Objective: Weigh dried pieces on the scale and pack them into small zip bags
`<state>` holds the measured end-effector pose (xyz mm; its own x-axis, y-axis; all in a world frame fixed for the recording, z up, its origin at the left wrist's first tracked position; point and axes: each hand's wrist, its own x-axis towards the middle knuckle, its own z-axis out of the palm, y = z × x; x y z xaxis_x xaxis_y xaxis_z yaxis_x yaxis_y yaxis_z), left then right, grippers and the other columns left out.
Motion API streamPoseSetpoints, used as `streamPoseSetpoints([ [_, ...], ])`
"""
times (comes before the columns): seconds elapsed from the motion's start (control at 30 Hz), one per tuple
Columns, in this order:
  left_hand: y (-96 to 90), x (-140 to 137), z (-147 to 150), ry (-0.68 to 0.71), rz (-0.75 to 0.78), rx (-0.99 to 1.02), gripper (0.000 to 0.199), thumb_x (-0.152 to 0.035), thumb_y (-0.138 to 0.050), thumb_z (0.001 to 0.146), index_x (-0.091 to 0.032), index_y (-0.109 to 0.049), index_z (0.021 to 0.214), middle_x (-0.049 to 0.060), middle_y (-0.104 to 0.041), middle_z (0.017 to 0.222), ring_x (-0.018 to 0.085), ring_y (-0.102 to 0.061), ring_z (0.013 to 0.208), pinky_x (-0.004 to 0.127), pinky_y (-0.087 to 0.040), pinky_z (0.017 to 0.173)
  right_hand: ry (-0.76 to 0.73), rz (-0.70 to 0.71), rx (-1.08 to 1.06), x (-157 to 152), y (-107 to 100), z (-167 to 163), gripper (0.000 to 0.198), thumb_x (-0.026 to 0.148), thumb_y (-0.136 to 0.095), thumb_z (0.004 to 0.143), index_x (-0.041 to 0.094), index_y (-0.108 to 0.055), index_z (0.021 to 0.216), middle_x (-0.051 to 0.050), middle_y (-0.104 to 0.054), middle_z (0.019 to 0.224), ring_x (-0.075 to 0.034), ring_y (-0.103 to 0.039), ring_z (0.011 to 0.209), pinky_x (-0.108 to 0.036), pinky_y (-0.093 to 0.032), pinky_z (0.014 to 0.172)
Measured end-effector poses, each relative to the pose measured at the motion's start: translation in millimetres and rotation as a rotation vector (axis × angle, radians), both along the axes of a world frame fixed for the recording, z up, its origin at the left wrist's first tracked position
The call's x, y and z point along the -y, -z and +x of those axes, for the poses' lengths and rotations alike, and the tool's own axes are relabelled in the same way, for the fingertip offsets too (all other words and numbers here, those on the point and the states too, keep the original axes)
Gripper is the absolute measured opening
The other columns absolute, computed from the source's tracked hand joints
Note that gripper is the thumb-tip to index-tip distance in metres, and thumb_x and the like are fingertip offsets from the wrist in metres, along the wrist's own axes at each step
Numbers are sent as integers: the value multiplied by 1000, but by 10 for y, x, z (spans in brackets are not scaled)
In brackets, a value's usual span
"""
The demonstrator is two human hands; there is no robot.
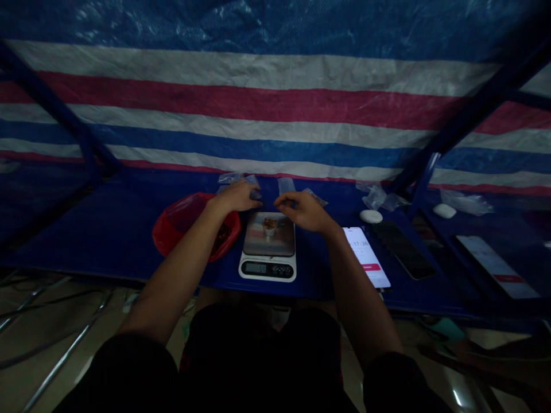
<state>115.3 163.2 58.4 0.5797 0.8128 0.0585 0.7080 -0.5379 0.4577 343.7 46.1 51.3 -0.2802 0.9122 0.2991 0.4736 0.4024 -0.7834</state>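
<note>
A small cup heaped with brownish bits stands on the metal plate of a white digital scale. The display is lit, but its digits are hard to read. My left hand hovers past the scale's far left corner, fingers stretched and apart, close to clear plastic bags. Beyond the far right corner is my right hand, its thumb and fingertips drawn together in a pinch; anything between them is too small to make out. Under my left forearm sits a red plastic bag with dark reddish contents, partly hidden.
Clear plastic packets lie along the back of the blue table. At right are a lit phone, a dark phone, a white case and crumpled plastic. A striped tarp hangs behind, between blue metal bars.
</note>
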Motion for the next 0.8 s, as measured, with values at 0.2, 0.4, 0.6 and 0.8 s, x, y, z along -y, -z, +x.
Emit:
streamPoseSetpoints([
  [0.2,143,-107,22,19,7,-64,32,-40,-78,82,-23,-74,108,9,-79,115,30,-72,107,38,-53,98,-3,-40,6,-18,19,5,20,19,-62,90,17,-78,102,-4,-78,93,-17,-65,78,-30,-48,70],
  [0.4,197,-156,-85,14,-7,1,50,-41,-77,85,-22,-66,131,11,-78,121,30,-73,116,40,-55,100,-152,-93,-19,4,-21,83,26,13,-67,85,18,-77,108,-5,-78,103,-18,-69,89,-32,-54,79],
  [0.6,163,-76,-224,-96,-91,364,67,-48,-82,80,-16,-61,134,16,-76,122,30,-73,114,44,-58,100,-250,-267,21,68,-62,88,45,24,-85,79,19,-73,122,-6,-78,105,-19,-71,86,-31,-56,72],
  [0.8,-68,283,-382,-53,-140,694,72,-42,-85,75,-17,-58,136,14,-74,127,27,-75,108,45,-61,98,-274,-282,-4,51,-15,-11,35,31,-88,80,21,-77,111,-4,-80,102,-18,-72,84,-32,-58,75],
])
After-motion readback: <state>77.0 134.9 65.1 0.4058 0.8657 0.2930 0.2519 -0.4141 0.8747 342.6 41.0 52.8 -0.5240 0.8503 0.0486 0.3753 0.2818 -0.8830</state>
